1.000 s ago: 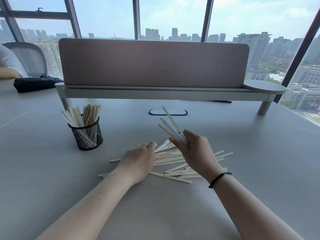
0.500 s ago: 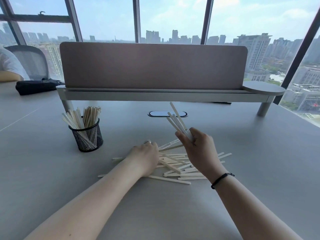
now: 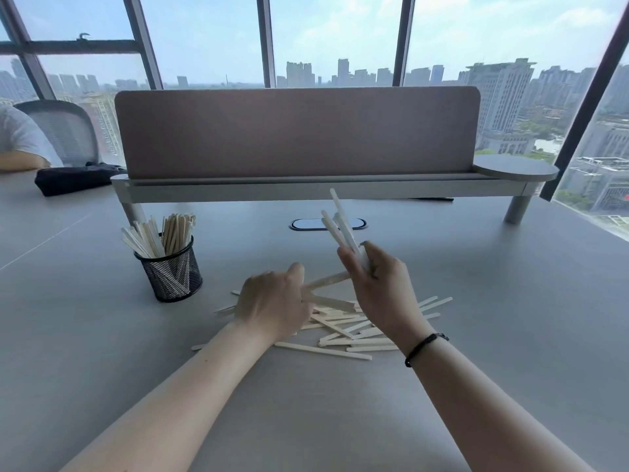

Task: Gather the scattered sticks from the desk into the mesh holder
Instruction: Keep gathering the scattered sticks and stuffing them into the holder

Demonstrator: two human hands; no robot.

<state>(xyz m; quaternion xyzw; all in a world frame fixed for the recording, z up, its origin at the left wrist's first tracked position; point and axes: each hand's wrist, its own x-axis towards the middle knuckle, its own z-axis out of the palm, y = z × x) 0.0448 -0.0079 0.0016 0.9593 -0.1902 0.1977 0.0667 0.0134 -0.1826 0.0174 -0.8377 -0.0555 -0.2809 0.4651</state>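
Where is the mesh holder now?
In the head view, the mesh holder stands upright on the desk, left of the left hand and the scattered sticks.

High-rise office: desk divider (image 3: 296,131)
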